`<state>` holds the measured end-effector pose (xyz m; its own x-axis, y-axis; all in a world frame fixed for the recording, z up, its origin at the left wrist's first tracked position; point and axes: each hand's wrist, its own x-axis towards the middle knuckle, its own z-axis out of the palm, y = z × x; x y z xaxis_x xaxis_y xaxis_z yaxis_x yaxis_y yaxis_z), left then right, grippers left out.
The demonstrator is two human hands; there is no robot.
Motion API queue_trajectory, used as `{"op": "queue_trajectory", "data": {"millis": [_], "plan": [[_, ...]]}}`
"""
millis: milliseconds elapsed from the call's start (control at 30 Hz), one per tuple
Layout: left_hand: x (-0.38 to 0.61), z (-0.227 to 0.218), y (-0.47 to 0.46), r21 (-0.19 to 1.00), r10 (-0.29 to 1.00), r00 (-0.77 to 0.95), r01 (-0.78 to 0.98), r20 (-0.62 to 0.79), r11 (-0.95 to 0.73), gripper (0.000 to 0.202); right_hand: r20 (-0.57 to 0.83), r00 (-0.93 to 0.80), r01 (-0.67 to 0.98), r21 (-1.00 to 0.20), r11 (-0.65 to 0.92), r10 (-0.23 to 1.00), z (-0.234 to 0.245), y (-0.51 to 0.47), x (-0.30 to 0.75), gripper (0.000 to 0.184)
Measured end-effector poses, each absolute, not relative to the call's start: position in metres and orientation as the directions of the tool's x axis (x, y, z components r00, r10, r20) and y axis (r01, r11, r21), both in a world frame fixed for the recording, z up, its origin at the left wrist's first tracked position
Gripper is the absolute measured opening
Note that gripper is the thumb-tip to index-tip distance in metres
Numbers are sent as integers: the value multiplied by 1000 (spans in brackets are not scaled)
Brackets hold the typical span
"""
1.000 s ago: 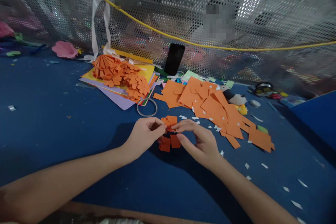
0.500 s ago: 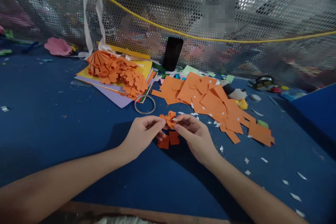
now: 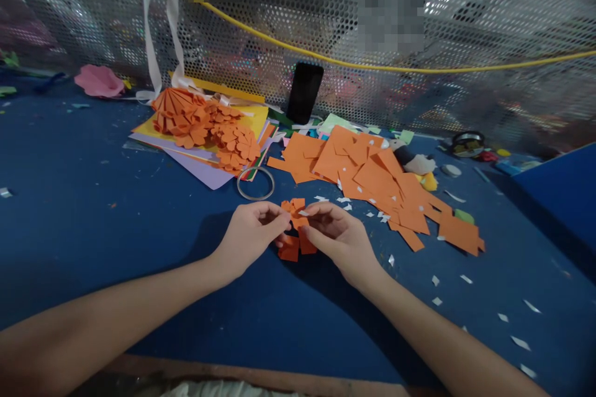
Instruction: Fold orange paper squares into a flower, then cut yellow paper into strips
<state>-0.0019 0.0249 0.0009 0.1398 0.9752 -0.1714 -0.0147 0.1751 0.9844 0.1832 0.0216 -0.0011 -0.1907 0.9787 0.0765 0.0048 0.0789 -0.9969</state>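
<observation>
Over the blue table, my left hand (image 3: 251, 234) and my right hand (image 3: 347, 237) face each other with an orange paper flower (image 3: 294, 209) between their fingertips. The left thumb and fingers pinch its left side. On its right side the right thumb and forefinger are closed, and a small white strip (image 3: 303, 213) shows at the right fingertips. Just below lie two orange paper squares (image 3: 289, 249), partly behind the fingers. Folded edges and the exact grip are partly hidden.
Loose orange paper pieces (image 3: 347, 158) spread at the right, with white scraps around. Finished-looking orange paper flowers (image 3: 235, 142) rest on coloured sheets at the left. A metal ring (image 3: 256, 183) lies nearby. A black phone (image 3: 305, 93) leans against the perforated metal panel (image 3: 261, 25).
Both hands stay close together around the orange paper flower. The flower has turned slightly, and the right thumb sits a little lower and further left. The whole view has shifted slightly.
</observation>
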Motion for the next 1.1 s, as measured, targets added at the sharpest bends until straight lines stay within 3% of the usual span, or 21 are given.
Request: {"op": "queue_trajectory", "data": {"millis": [400, 633, 1100], "plan": [[3, 5, 21, 987, 970, 184, 50, -157, 150, 25, 107, -165, 4, -994, 109, 980, -2, 21, 182, 19], [5, -3, 21, 988, 986, 105, 93, -132, 122, 21, 236, -105, 106, -963, 247, 966, -1, 20, 181, 12], [7, 2, 19, 986, 982, 123, 100, -144, 132, 21, 129, -72, 127, -982, 137, 989, -1, 21, 180, 15]]}}
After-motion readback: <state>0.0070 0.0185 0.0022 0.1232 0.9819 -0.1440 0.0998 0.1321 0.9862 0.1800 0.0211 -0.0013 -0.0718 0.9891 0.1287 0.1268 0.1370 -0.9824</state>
